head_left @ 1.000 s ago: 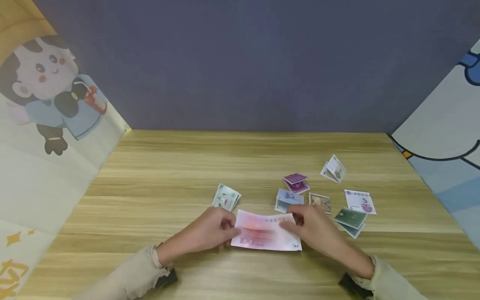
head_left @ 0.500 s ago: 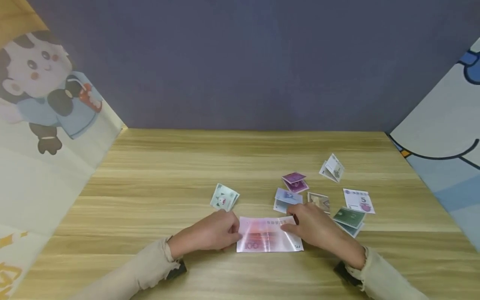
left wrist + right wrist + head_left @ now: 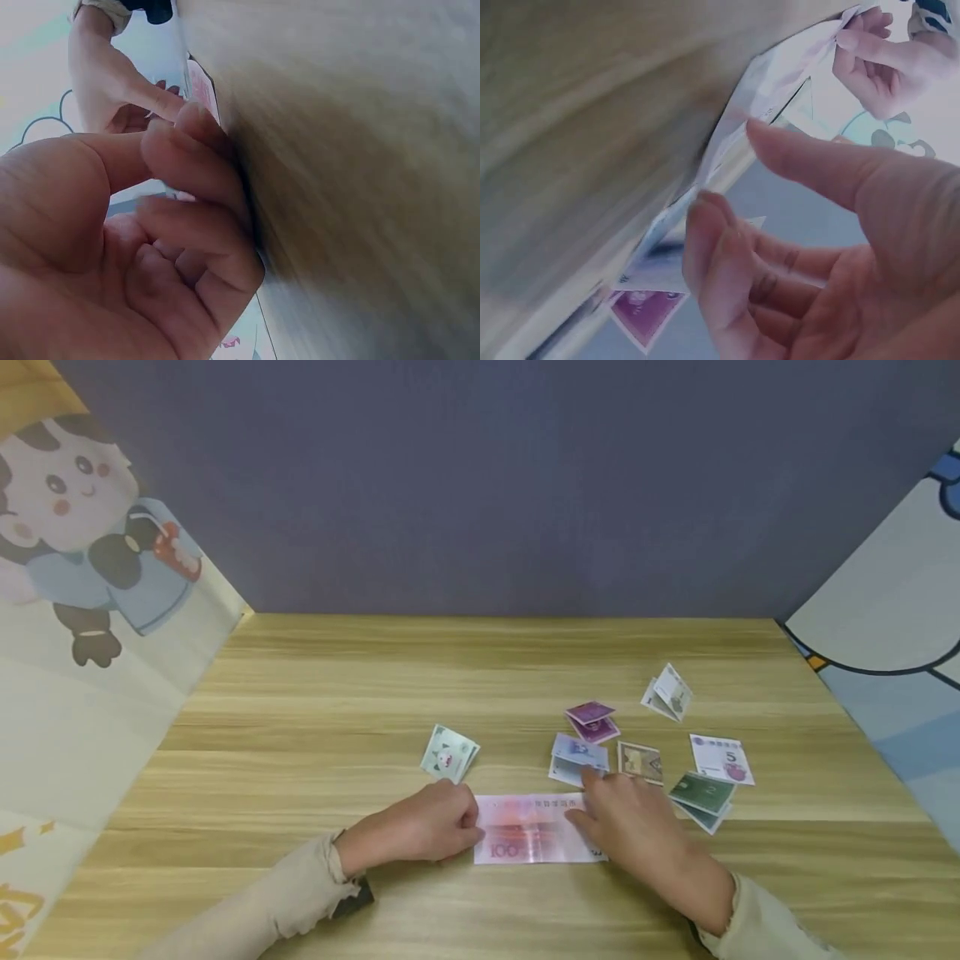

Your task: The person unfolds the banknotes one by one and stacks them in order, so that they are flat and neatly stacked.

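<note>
Beneath the grip spreads a wood-grain tabletop (image 3: 337, 685), its yellow-brown streaks running side to side. Straight beyond the grip rises a plain slate-blue wall (image 3: 480, 485). Left of the grip stands a pale panel (image 3: 45, 718) printed with a cartoon figure (image 3: 146, 585) in blue. The panel to its right (image 3: 900, 718), cut off by the view, seems to carry a dark-outlined white shape (image 3: 892, 585).
</note>
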`<state>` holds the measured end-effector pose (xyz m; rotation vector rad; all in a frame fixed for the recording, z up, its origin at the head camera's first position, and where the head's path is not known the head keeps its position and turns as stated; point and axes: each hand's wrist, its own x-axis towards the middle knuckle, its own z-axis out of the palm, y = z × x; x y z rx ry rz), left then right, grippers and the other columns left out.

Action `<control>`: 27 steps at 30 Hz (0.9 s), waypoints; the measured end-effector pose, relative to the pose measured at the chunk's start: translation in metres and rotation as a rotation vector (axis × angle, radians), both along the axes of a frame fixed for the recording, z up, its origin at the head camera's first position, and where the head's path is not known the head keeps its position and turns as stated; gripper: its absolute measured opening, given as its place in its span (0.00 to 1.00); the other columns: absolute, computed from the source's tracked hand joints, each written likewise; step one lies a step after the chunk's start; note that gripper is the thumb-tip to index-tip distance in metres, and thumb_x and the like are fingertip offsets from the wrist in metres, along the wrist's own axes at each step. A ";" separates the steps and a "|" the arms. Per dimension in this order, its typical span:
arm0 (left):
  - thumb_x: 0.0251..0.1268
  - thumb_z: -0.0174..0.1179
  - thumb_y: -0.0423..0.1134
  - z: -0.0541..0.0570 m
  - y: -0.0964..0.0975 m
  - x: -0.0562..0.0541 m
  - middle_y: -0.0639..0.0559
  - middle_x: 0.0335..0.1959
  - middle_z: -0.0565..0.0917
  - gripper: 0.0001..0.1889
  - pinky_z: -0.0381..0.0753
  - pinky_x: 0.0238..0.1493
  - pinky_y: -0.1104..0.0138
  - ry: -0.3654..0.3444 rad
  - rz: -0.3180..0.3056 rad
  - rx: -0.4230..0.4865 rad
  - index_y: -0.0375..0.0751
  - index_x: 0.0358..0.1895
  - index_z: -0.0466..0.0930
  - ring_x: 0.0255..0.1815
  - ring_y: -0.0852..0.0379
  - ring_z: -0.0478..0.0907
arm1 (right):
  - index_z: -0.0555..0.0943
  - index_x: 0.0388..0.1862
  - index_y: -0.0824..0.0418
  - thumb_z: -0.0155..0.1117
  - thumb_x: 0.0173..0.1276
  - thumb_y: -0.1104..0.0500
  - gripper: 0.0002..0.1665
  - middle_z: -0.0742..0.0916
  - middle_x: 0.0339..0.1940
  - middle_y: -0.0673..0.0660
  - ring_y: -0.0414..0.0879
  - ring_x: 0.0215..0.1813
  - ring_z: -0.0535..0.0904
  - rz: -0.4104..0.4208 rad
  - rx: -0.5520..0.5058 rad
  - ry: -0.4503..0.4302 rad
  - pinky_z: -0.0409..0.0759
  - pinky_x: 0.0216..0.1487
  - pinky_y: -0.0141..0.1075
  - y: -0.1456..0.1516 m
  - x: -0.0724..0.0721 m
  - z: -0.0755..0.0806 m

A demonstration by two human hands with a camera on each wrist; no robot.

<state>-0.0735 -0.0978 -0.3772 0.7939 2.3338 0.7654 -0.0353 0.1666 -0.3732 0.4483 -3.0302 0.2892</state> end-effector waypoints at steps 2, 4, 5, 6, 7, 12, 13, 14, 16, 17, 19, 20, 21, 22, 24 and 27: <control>0.68 0.61 0.37 0.001 0.000 0.000 0.61 0.06 0.72 0.18 0.65 0.08 0.76 -0.008 -0.006 0.003 0.46 0.16 0.75 0.06 0.68 0.65 | 0.78 0.35 0.61 0.78 0.55 0.52 0.19 0.72 0.14 0.46 0.41 0.16 0.67 0.001 0.013 0.040 0.67 0.13 0.34 -0.001 0.003 0.000; 0.69 0.61 0.37 0.001 0.000 0.000 0.60 0.06 0.73 0.18 0.66 0.08 0.76 -0.011 -0.014 0.004 0.46 0.16 0.75 0.05 0.67 0.66 | 0.77 0.32 0.59 0.78 0.55 0.54 0.17 0.71 0.14 0.46 0.40 0.16 0.65 0.015 0.012 0.054 0.63 0.13 0.32 -0.002 0.004 0.000; 0.69 0.60 0.37 0.001 0.000 0.000 0.60 0.06 0.73 0.18 0.67 0.09 0.75 -0.011 -0.017 0.005 0.46 0.16 0.75 0.05 0.67 0.66 | 0.77 0.31 0.57 0.77 0.56 0.55 0.15 0.71 0.15 0.46 0.39 0.16 0.64 0.024 0.010 0.055 0.62 0.13 0.31 -0.003 0.005 0.000; 0.69 0.60 0.37 0.001 0.001 0.000 0.60 0.06 0.74 0.18 0.68 0.09 0.75 -0.014 -0.018 0.006 0.46 0.16 0.75 0.05 0.67 0.67 | 0.77 0.29 0.56 0.76 0.57 0.56 0.14 0.71 0.15 0.46 0.39 0.17 0.64 0.033 0.006 0.051 0.61 0.13 0.31 -0.003 0.005 -0.001; 0.69 0.60 0.37 0.001 0.001 0.000 0.60 0.06 0.74 0.18 0.69 0.09 0.74 -0.017 -0.019 0.007 0.46 0.17 0.75 0.05 0.67 0.68 | 0.76 0.27 0.55 0.75 0.58 0.58 0.13 0.71 0.15 0.46 0.38 0.17 0.64 0.044 0.000 0.047 0.61 0.14 0.31 -0.003 0.005 -0.001; 0.69 0.60 0.37 0.003 0.001 -0.001 0.59 0.07 0.75 0.17 0.73 0.10 0.72 -0.029 -0.018 0.002 0.46 0.18 0.75 0.06 0.65 0.70 | 0.77 0.26 0.54 0.73 0.59 0.61 0.11 0.73 0.17 0.47 0.39 0.18 0.65 0.073 -0.007 0.036 0.63 0.15 0.31 -0.004 0.006 -0.003; 0.69 0.60 0.37 0.003 0.001 -0.001 0.58 0.08 0.75 0.17 0.73 0.10 0.72 -0.031 -0.019 0.003 0.46 0.18 0.75 0.06 0.65 0.70 | 0.77 0.26 0.54 0.73 0.59 0.61 0.11 0.73 0.17 0.47 0.39 0.18 0.65 0.074 -0.007 0.034 0.63 0.15 0.31 -0.004 0.005 -0.003; 0.69 0.60 0.37 0.003 0.001 -0.001 0.58 0.08 0.75 0.17 0.73 0.10 0.72 -0.031 -0.020 0.006 0.46 0.18 0.75 0.06 0.65 0.70 | 0.76 0.26 0.54 0.73 0.59 0.61 0.11 0.73 0.17 0.47 0.39 0.18 0.65 0.075 -0.005 0.032 0.63 0.15 0.31 -0.004 0.005 -0.003; 0.69 0.59 0.37 0.003 0.001 -0.002 0.57 0.08 0.76 0.17 0.74 0.10 0.72 -0.037 -0.018 0.013 0.45 0.18 0.75 0.06 0.65 0.70 | 0.77 0.26 0.55 0.73 0.59 0.61 0.11 0.72 0.17 0.47 0.39 0.18 0.64 0.080 -0.013 0.024 0.62 0.15 0.31 -0.004 0.004 -0.003; 0.69 0.59 0.36 0.003 0.000 -0.002 0.57 0.08 0.76 0.17 0.74 0.10 0.71 -0.037 -0.017 0.015 0.45 0.18 0.75 0.06 0.65 0.70 | 0.77 0.26 0.55 0.72 0.59 0.61 0.11 0.72 0.17 0.47 0.38 0.18 0.64 0.083 -0.016 0.019 0.62 0.15 0.31 -0.004 0.003 -0.003; 0.70 0.59 0.36 0.003 -0.001 -0.002 0.56 0.08 0.76 0.17 0.74 0.10 0.71 -0.043 -0.014 0.017 0.45 0.18 0.75 0.06 0.65 0.70 | 0.78 0.26 0.55 0.73 0.59 0.61 0.10 0.72 0.16 0.46 0.38 0.18 0.64 0.092 -0.029 0.005 0.62 0.15 0.30 -0.005 0.002 -0.002; 0.70 0.59 0.36 0.003 -0.002 -0.002 0.56 0.08 0.76 0.17 0.74 0.10 0.71 -0.045 -0.012 0.017 0.45 0.18 0.76 0.06 0.64 0.70 | 0.78 0.26 0.55 0.73 0.59 0.60 0.10 0.71 0.16 0.46 0.38 0.19 0.64 0.097 -0.032 -0.001 0.62 0.15 0.30 -0.005 0.001 -0.002; 0.70 0.59 0.36 0.003 -0.002 -0.002 0.56 0.08 0.76 0.17 0.74 0.10 0.71 -0.047 -0.011 0.015 0.45 0.18 0.75 0.06 0.64 0.70 | 0.79 0.27 0.55 0.73 0.59 0.60 0.10 0.72 0.16 0.45 0.37 0.19 0.64 0.104 -0.038 -0.008 0.62 0.15 0.30 -0.005 0.001 -0.001; 0.70 0.59 0.36 0.003 -0.002 -0.002 0.55 0.08 0.76 0.17 0.74 0.10 0.71 -0.048 -0.011 0.014 0.45 0.18 0.75 0.06 0.64 0.70 | 0.79 0.27 0.55 0.74 0.59 0.60 0.09 0.72 0.16 0.45 0.37 0.19 0.65 0.109 -0.040 -0.013 0.62 0.16 0.29 -0.005 0.001 0.000; 0.70 0.59 0.36 0.002 -0.002 -0.002 0.55 0.09 0.76 0.17 0.73 0.10 0.72 -0.049 -0.016 0.014 0.45 0.19 0.76 0.06 0.64 0.70 | 0.80 0.27 0.55 0.74 0.58 0.60 0.08 0.73 0.17 0.44 0.36 0.19 0.65 0.115 -0.057 -0.020 0.63 0.16 0.29 -0.004 0.001 0.002; 0.71 0.58 0.37 0.003 -0.002 -0.002 0.55 0.09 0.77 0.17 0.73 0.11 0.72 -0.059 -0.020 0.016 0.45 0.20 0.76 0.07 0.63 0.71 | 0.82 0.27 0.54 0.73 0.59 0.60 0.06 0.75 0.17 0.43 0.35 0.19 0.66 0.113 -0.090 -0.036 0.64 0.17 0.29 -0.001 0.002 0.008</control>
